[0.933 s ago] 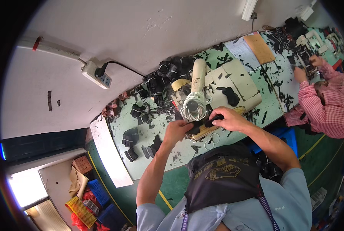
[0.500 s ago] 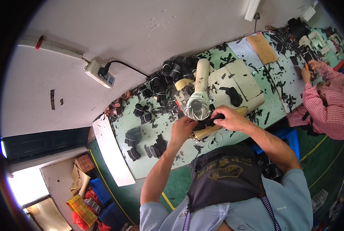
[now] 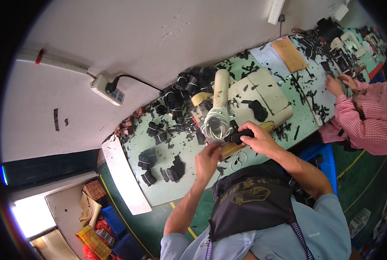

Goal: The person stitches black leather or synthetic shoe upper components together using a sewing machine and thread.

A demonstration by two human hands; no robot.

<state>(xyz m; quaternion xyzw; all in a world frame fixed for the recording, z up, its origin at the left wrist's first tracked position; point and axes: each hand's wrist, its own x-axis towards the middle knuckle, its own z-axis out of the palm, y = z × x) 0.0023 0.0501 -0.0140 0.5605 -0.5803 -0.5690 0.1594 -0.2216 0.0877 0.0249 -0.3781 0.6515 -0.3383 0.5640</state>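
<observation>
The left hand (image 3: 207, 162) has its fingertips pressed together (gripping what, I cannot tell); at its two o'clock, the right hand (image 3: 259, 139) pinches a black piece (image 3: 235, 138) above the table (image 3: 159, 193). Beyond, past twelve: a white coil (image 3: 224, 125); at eleven, black bundles (image 3: 172, 96).

Left forearm (image 3: 187, 201) slants upward; left hand (image 3: 207, 159) has fingers curled, grip unclear; right elbow bent, right forearm (image 3: 299, 168) angled inward; right hand (image 3: 258, 138) pinches thumb-to-fingers; hands apart.
</observation>
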